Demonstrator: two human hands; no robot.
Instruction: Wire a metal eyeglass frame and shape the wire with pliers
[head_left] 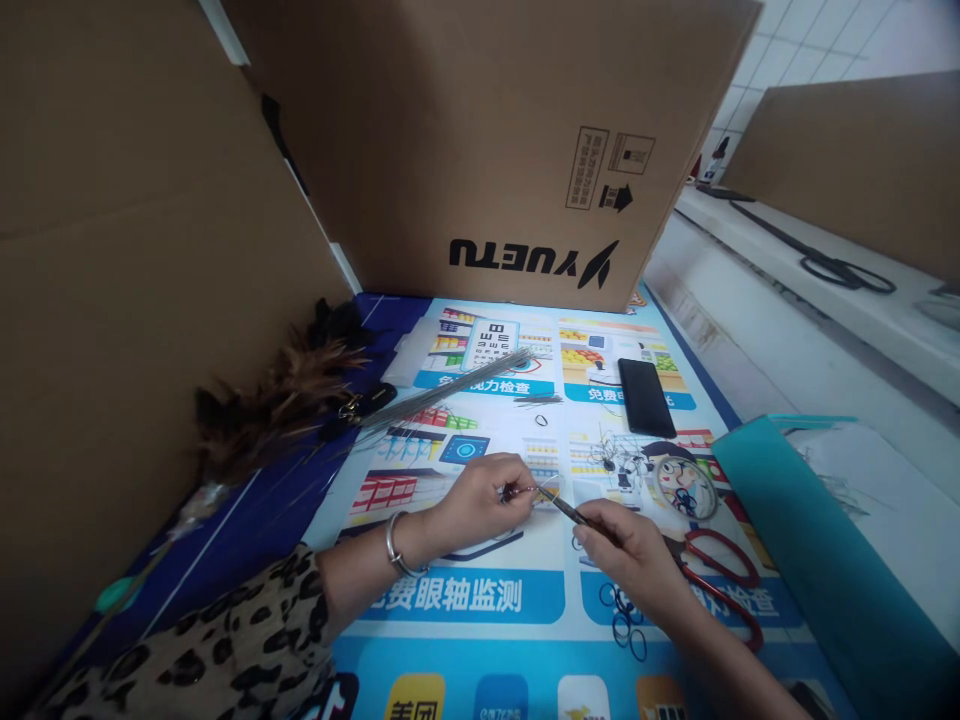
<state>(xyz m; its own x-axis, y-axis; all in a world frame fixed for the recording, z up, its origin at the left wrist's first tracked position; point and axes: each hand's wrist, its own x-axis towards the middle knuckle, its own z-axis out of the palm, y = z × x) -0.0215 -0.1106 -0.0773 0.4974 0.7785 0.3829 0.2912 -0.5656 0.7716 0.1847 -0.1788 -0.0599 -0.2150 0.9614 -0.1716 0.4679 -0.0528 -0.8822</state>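
Observation:
My left hand (484, 500) is closed in a pinch on a small dark-red piece with a thin wire at it; the fingers cover most of the piece. My right hand (630, 555) is wrapped round slim pliers (566, 508), whose pointed tip meets the wire by my left fingertips. Scissors with red handles (724, 560) lie partly under my right wrist. Near that hand are several loose black rings (624, 625) and a round clear dish (686, 488) with small dark rings in it. A tangle of thin dark wire (611, 458) lies beyond.
A bundle of straight thin wires (457, 388) and a black phone (646, 398) lie on the printed mat. A tall cardboard box (487, 150) stands at the back, a feather duster (277, 400) at left, and a teal box (817, 540) at right. Dark scissors (847, 272) rest on the ledge.

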